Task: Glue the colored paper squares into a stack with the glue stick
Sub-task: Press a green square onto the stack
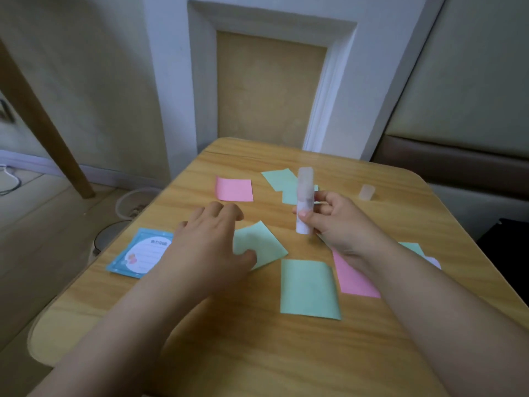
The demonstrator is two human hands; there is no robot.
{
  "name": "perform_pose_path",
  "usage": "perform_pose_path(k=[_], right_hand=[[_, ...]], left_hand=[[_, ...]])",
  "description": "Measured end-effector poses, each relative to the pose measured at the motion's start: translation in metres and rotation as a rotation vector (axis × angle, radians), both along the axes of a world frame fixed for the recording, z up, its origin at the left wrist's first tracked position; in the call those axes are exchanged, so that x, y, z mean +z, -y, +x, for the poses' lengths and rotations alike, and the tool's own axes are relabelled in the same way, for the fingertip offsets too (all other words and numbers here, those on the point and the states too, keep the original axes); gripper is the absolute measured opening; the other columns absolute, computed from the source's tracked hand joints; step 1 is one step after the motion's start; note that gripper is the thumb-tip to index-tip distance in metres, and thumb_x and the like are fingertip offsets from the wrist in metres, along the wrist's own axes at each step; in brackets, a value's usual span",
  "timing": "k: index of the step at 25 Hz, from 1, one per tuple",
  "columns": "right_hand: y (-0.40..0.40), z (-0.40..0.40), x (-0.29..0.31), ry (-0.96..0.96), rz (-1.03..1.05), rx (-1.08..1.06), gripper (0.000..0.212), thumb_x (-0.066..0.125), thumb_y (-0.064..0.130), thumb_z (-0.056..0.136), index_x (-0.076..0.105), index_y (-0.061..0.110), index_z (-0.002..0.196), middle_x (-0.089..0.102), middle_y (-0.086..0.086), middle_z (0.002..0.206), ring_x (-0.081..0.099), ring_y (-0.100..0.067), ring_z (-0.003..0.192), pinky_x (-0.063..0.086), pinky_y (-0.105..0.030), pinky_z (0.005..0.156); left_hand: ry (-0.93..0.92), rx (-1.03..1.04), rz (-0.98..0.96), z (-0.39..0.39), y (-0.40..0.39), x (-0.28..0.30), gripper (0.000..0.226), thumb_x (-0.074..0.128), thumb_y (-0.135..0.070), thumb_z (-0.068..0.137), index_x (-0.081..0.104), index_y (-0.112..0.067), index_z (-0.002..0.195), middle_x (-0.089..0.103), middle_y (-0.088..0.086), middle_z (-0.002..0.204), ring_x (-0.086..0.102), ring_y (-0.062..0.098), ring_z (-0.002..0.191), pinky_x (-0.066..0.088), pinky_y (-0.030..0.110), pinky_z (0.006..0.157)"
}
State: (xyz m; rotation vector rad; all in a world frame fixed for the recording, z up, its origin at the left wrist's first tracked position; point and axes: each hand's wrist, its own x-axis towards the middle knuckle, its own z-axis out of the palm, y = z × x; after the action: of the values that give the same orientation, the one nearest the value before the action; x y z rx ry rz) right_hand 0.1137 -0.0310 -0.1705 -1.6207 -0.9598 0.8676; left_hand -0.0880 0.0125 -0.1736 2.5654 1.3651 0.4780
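Note:
My right hand (335, 222) grips a white glue stick (304, 196), held upright above the wooden table (400, 196). Its cap (367, 192) lies apart at the far right. My left hand (209, 239) lies with curved fingers over a green paper square (262, 242), its thumb on the sheet. A larger green square (309, 289) lies in front of me. A pink square (353, 277) is partly under my right wrist. Another pink square (234, 189) and two overlapping green squares (282, 180) lie farther back.
A blue-bordered note pad (137, 255) sits near the table's left edge. More paper pieces (423, 253) peek out beyond my right forearm. Off the table's left side stand round containers (128, 204) on the floor, and a wooden leg (57, 144) slants there.

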Motion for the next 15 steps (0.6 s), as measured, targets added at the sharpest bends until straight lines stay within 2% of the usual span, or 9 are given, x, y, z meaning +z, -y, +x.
perform_pose_path(k=[2, 5, 9, 12, 15], right_hand=[[-0.02, 0.003, -0.004, 0.19, -0.033, -0.037, 0.03, 0.067, 0.014, 0.083, 0.049, 0.021, 0.106, 0.067, 0.0, 0.106, 0.066, -0.016, 0.095, 0.051, -0.042, 0.091], [-0.037, 0.003, -0.007, 0.363, -0.071, -0.068, 0.036, 0.069, 0.019, 0.081, 0.048, 0.019, 0.11, 0.065, 0.003, 0.108, 0.063, -0.013, 0.096, 0.052, -0.035, 0.085], [-0.042, 0.003, -0.012, 0.414, -0.07, -0.053, 0.036, 0.069, 0.021, 0.08, 0.049, 0.021, 0.11, 0.065, 0.006, 0.107, 0.062, -0.01, 0.097, 0.051, -0.033, 0.084], [-0.04, 0.004, -0.013, 0.424, -0.068, -0.044, 0.038, 0.07, 0.022, 0.08, 0.049, 0.021, 0.111, 0.065, 0.007, 0.106, 0.062, -0.009, 0.097, 0.051, -0.035, 0.085], [-0.038, 0.004, -0.012, 0.431, -0.084, -0.024, 0.038, 0.07, 0.023, 0.08, 0.049, 0.023, 0.112, 0.065, 0.008, 0.107, 0.062, -0.009, 0.097, 0.05, -0.034, 0.087]], left_hand=[[-0.025, 0.078, -0.096, 0.0, -0.007, -0.003, 0.071, 0.058, -0.066, 0.074, 0.036, -0.027, 0.129, 0.04, -0.007, 0.132, 0.033, 0.017, 0.124, 0.031, 0.036, 0.097], [-0.215, 0.061, -0.182, 0.005, -0.01, -0.004, 0.087, 0.058, -0.077, 0.065, 0.033, -0.026, 0.132, 0.036, -0.004, 0.132, 0.03, 0.019, 0.126, 0.026, 0.039, 0.101], [-0.19, 0.013, -0.281, 0.013, -0.015, -0.003, 0.084, 0.066, -0.069, 0.067, 0.036, -0.024, 0.131, 0.039, -0.004, 0.133, 0.031, 0.02, 0.125, 0.025, 0.04, 0.104], [-0.225, 0.031, -0.277, 0.011, -0.016, -0.001, 0.089, 0.067, -0.071, 0.063, 0.035, -0.024, 0.131, 0.035, 0.0, 0.132, 0.029, 0.021, 0.126, 0.024, 0.041, 0.104], [-0.251, 0.012, -0.292, 0.011, -0.018, 0.001, 0.084, 0.068, -0.068, 0.065, 0.039, -0.023, 0.131, 0.039, 0.001, 0.131, 0.033, 0.022, 0.124, 0.026, 0.041, 0.103]])
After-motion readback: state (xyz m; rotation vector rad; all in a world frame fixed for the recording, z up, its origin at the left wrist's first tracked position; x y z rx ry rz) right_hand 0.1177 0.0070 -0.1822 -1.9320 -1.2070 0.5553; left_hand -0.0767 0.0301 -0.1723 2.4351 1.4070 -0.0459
